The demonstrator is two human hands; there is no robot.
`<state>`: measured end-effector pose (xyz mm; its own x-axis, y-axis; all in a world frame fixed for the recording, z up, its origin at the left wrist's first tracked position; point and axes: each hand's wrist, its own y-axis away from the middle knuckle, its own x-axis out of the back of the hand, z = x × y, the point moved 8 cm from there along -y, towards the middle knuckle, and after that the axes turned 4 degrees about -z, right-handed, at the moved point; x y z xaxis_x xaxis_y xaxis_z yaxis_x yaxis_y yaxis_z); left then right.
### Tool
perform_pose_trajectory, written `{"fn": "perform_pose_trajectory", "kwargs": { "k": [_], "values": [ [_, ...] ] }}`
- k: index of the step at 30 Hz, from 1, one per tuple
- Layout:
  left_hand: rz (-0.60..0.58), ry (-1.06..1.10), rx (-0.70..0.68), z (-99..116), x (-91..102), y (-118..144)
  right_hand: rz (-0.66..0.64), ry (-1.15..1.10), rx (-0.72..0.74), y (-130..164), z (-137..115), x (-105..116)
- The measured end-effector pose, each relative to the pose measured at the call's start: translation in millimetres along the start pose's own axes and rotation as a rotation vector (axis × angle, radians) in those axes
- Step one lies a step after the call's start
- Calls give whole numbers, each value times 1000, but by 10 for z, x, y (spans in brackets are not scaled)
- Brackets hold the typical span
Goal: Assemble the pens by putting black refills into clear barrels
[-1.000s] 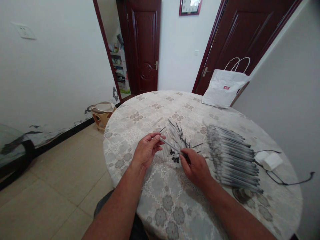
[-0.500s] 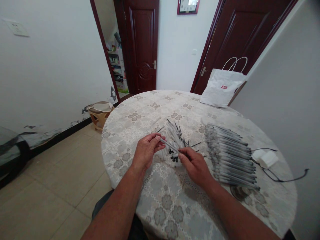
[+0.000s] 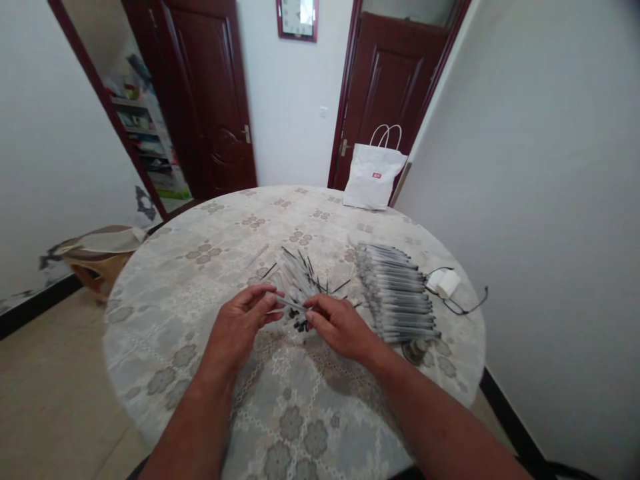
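Both hands hold one thin pen (image 3: pixel 290 303) between them, above the near side of a loose pile. My left hand (image 3: pixel 245 313) pinches its left end between thumb and fingers. At the other end, my right hand (image 3: pixel 337 323) grips it with thumb and index finger. Behind and below the pen lies a pile of clear pen barrels (image 3: pixel 293 270) mixed with dark refills (image 3: pixel 341 285). Small black parts (image 3: pixel 300 325) sit just under the hands, partly covered. To the right, many similar pens (image 3: pixel 400 287) are stacked side by side in a neat bundle.
The round table has a flowered tablecloth (image 3: pixel 287 427). Glasses (image 3: pixel 465 310) and a small white box (image 3: pixel 444 283) lie right of the bundle, with a round dark object (image 3: pixel 415 351) nearer. A white paper bag (image 3: pixel 375 177) stands at the back edge. A stool (image 3: pixel 103 257) is at left.
The camera view has turned to the right, so everything sits further left in the picture. Both hands still hold the pen in much the same way over the pile.
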<state>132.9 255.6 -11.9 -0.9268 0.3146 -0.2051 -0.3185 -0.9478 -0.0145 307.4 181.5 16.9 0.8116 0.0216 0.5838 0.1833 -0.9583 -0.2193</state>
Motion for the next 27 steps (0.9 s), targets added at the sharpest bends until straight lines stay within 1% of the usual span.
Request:
{"fn": "perform_pose_trajectory", "kwargs": {
  "k": [3,5,7,9,10,12,14,16,17,18,20,22,24,27],
  "values": [
    [-120,-132,43,-81,-134,22,14,312,68,33,-145,104],
    [-162,-223,56,-122,-188,31,-15,495,100,58,-213,146],
    [-181,-281,57,-139,-216,26,-45,630,124,82,-264,232],
    [-169,-294,52,-133,-216,9,-40,702,129,95,-285,424],
    [-146,-298,44,-122,-203,-1,-22,718,124,95,-276,565],
    [-66,-335,13,-89,-146,-20,60,743,114,84,-219,928],
    [31,-419,-40,-47,-78,-27,197,786,59,64,-76,1365],
    [109,-537,-109,-7,-30,-23,302,851,-40,33,139,1755],
    [138,-601,-146,10,-17,-19,336,891,-105,15,259,1912],
    [162,-663,-180,22,-9,-15,340,931,-178,-8,388,2031],
    [202,-763,-229,32,-1,-8,266,1001,-335,-62,651,2158],
    [228,-812,-257,27,7,-5,192,1027,-438,-107,848,2199],
    [240,-833,-268,14,13,-9,159,1026,-480,-149,967,2203],
    [263,-856,-279,4,27,-16,138,1022,-502,-205,1075,2188]
  ]
}}
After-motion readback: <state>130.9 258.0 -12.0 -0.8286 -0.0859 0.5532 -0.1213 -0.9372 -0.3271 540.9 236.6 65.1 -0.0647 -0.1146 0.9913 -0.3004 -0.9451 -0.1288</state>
